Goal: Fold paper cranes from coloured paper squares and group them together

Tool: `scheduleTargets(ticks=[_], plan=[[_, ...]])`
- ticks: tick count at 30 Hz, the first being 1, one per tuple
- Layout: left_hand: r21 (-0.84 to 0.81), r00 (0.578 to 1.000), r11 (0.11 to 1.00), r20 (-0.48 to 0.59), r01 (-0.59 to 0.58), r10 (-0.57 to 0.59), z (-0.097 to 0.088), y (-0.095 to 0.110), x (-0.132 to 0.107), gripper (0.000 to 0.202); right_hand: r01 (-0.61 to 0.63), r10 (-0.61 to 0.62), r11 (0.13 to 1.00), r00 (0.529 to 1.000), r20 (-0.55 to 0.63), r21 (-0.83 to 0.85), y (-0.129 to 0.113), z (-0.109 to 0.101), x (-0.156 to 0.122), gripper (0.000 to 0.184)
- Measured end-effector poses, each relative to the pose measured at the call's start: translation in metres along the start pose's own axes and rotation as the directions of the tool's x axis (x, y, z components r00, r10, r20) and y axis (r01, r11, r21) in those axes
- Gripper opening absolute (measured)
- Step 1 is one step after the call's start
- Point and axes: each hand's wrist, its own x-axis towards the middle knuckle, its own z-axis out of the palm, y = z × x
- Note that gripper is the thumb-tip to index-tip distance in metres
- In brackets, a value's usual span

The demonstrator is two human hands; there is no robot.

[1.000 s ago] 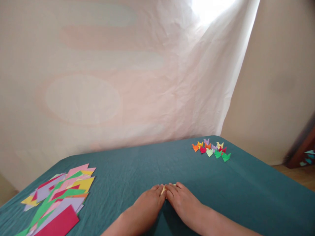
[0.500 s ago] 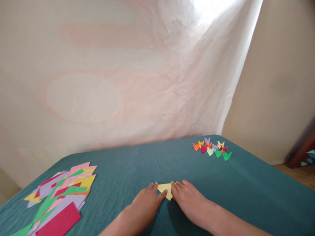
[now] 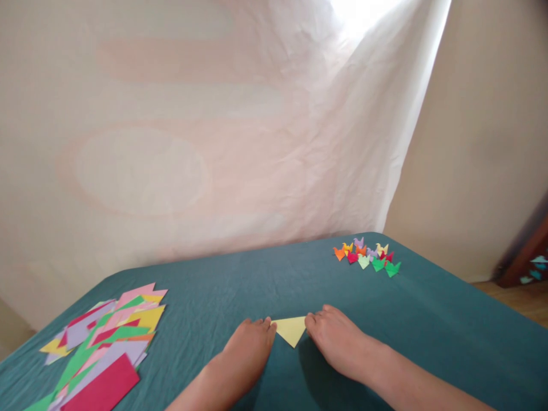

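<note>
A pale yellow sheet of paper [image 3: 291,330], folded into a triangle, lies on the green cloth with its point toward me and its long edge away. At its left corner are the fingertips of my left hand [image 3: 252,345], closed on the paper. My right hand [image 3: 336,341] has its fingers bent together on the right corner. Both corners are covered by the fingers, and the middle of the triangle shows between them.
Overlapping coloured paper sheets [image 3: 109,337] lie at the left of the table [image 3: 240,291]. Several small folded paper birds [image 3: 363,261] stand in a cluster at the back right. Behind the table hangs a pale cloth [image 3: 257,171].
My left thumb has left the middle of the triangle and drawn back to its left corner. My right hand has shifted outward to the right corner, so more of the paper shows.
</note>
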Motion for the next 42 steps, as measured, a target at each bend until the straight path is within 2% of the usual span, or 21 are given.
scheduleTargets(ticks=[3, 8, 12, 15, 17, 18, 19, 22, 27, 31, 35, 38, 40, 42], plan=[[0.008, 1.000, 1.000, 0.015, 0.015, -0.015, -0.003, 0.002, 0.000, 0.053, -0.021, 0.021, 1.000, 1.000, 0.008, -0.014, 0.001, -0.002, 0.000, 0.017], [0.045, 0.999, 0.998, -0.029, 0.043, -0.042, 0.002, 0.000, 0.001, 0.058, -0.033, 0.033, 0.999, 0.999, -0.018, 0.009, 0.004, -0.004, -0.002, 0.016], [0.073, 0.996, 0.993, -0.014, 0.094, -0.093, -0.006, -0.005, 0.001, 0.061, -0.039, 0.040, 0.999, 0.997, -0.061, 0.026, 0.009, -0.003, -0.002, 0.015], [0.047, 0.973, 0.973, -0.064, 0.224, -0.221, -0.014, -0.011, 0.003, 0.049, -0.138, 0.155, 0.983, 0.977, -0.147, 0.118, 0.018, 0.004, -0.001, 0.021], [-0.033, 0.952, 0.965, -0.156, 0.261, -0.263, -0.015, -0.013, 0.005, 0.039, -0.234, 0.299, 0.928, 0.933, -0.201, 0.291, 0.027, 0.013, 0.001, 0.024], [-0.091, 0.946, 0.966, -0.200, 0.242, -0.256, -0.014, -0.014, 0.006, 0.036, -0.252, 0.359, 0.879, 0.909, -0.212, 0.405, 0.032, 0.017, 0.003, 0.024], [-0.155, 0.942, 0.967, -0.239, 0.202, -0.235, -0.012, -0.015, 0.008, 0.035, -0.245, 0.396, 0.824, 0.894, -0.209, 0.511, 0.037, 0.022, 0.004, 0.021], [-0.346, 0.938, 0.934, -0.288, 0.086, -0.193, -0.004, -0.017, 0.011, 0.037, -0.221, 0.402, 0.779, 0.894, -0.198, 0.586, 0.046, 0.031, 0.007, 0.019], [-0.545, 0.955, 0.839, -0.243, 0.011, -0.171, 0.006, -0.020, 0.016, 0.050, -0.125, 0.317, 0.754, 0.929, -0.190, 0.645, 0.042, 0.032, 0.007, 0.035], [-0.577, 0.946, 0.817, -0.264, -0.001, -0.185, 0.011, -0.017, 0.021, 0.046, -0.036, 0.240, 0.759, 0.944, -0.228, 0.650, 0.034, 0.032, 0.007, 0.038], [-0.567, 0.924, 0.823, -0.335, -0.041, -0.185, 0.014, -0.008, 0.027, 0.028, -0.038, 0.280, 0.738, 0.926, -0.254, 0.674, 0.029, 0.037, 0.012, 0.019], [-0.541, 0.909, 0.840, -0.371, -0.046, -0.190, 0.014, -0.002, 0.030, 0.021, -0.022, 0.286, 0.728, 0.918, -0.275, 0.685, 0.029, 0.040, 0.016, 0.014], [-0.532, 0.892, 0.847, -0.391, -0.019, -0.226, 0.015, -0.002, 0.033, 0.020, -0.001, 0.307, 0.719, 0.897, -0.317, 0.695, 0.029, 0.040, 0.016, 0.014], [-0.541, 0.870, 0.840, -0.398, 0.033, -0.291, 0.016, -0.004, 0.034, 0.023, 0.032, 0.333, 0.725, 0.858, -0.391, 0.688, 0.029, 0.037, 0.014, 0.019]])
